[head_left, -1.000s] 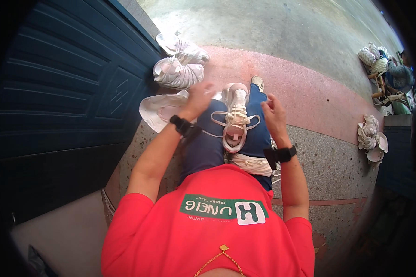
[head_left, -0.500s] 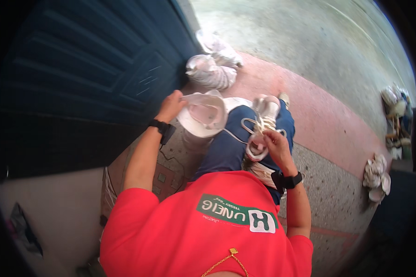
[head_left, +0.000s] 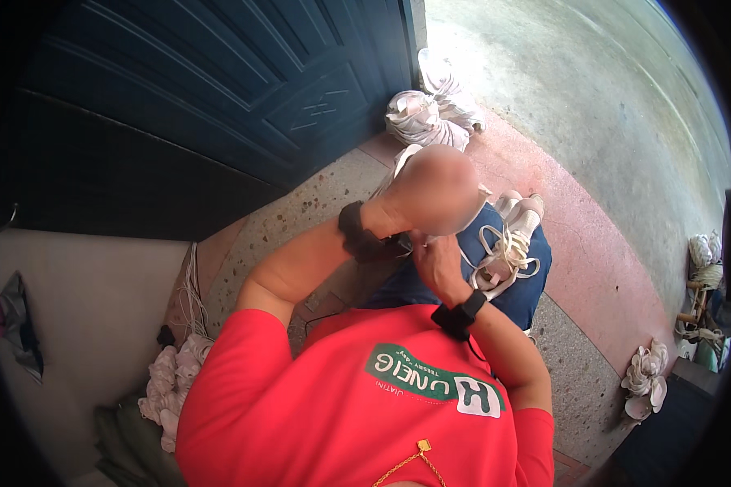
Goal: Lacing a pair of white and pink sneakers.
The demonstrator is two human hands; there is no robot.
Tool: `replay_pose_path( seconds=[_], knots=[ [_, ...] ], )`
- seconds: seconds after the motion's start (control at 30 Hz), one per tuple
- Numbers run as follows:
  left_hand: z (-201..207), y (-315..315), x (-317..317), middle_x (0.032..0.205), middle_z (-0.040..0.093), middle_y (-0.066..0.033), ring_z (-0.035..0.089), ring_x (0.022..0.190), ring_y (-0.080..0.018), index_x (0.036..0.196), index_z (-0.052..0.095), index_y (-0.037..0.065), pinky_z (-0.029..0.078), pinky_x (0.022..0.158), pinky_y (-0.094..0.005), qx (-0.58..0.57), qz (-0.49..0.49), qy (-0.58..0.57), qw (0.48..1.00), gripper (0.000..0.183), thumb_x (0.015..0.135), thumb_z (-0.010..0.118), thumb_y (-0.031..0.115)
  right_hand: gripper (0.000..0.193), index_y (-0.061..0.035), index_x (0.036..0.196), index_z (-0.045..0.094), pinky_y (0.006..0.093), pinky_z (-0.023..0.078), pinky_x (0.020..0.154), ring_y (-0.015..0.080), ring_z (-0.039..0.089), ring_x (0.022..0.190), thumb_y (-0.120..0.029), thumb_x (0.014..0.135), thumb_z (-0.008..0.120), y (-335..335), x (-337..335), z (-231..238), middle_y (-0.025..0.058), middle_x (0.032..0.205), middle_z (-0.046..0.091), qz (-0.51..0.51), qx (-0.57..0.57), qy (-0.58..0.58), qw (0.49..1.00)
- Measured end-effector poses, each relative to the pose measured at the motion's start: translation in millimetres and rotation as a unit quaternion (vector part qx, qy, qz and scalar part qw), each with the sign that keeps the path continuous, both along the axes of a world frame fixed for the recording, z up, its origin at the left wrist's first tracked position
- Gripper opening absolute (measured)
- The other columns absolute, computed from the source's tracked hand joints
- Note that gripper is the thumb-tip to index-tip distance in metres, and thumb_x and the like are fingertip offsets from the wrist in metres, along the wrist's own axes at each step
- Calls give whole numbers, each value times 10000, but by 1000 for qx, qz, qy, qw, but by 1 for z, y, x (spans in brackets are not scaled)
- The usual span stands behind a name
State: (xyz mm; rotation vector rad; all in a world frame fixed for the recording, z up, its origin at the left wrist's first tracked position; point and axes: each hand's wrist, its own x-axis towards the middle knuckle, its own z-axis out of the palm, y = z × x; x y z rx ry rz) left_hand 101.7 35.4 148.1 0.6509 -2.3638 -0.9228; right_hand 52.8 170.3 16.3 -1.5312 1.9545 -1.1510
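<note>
Both my hands are close together above my lap. My left hand [head_left: 437, 191] is blurred, so its fingers cannot be read; a black band circles its wrist. Part of a white piece with a curved rim [head_left: 404, 156] shows beyond it, mostly hidden. Just below, my right hand [head_left: 437, 264] has bent fingers near the left wrist; whatever they pinch is hidden. To the right, a pale pink-and-white sneaker [head_left: 525, 217] rests on my blue trouser leg [head_left: 536, 268], with loose loops of white lace [head_left: 508, 242] and its opening toward me.
Bundled pale shoes [head_left: 426, 118] lie ahead by a dark blue door [head_left: 260, 73]. More pale shoes [head_left: 646, 373] sit on the floor at right, near other clutter [head_left: 702, 280]. At lower left is a heap of whitish items [head_left: 175, 377] beside hanging cords [head_left: 192, 292].
My right hand has left the sneaker and moved left. My left hand has moved right, over toward it, and now covers most of the white piece. The view has shifted left.
</note>
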Motion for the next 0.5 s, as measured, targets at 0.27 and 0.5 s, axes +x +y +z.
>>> replay_pose_path(
  seconds=[0.27, 0.5],
  knots=[
    [-186, -56, 67, 1072, 703, -87, 688, 962, -189, 1172, 651, 38, 557, 865, -338, 588, 108, 174, 782, 284, 1083, 567, 294, 179, -56, 1142, 613, 503, 499, 805, 484, 616, 938, -193, 1064, 527, 30, -40, -50, 266, 1008, 620, 39, 58, -146, 987],
    [-308, -17, 57, 1072, 718, -122, 685, 964, -203, 1191, 644, 2, 536, 860, -353, 257, -25, -131, 957, 306, 1067, 524, 254, 239, 0, 1056, 609, 374, 447, 723, 192, 499, 826, -236, 1069, 572, 29, -48, -43, 50, 954, 578, 40, 62, -347, 935]
  ],
)
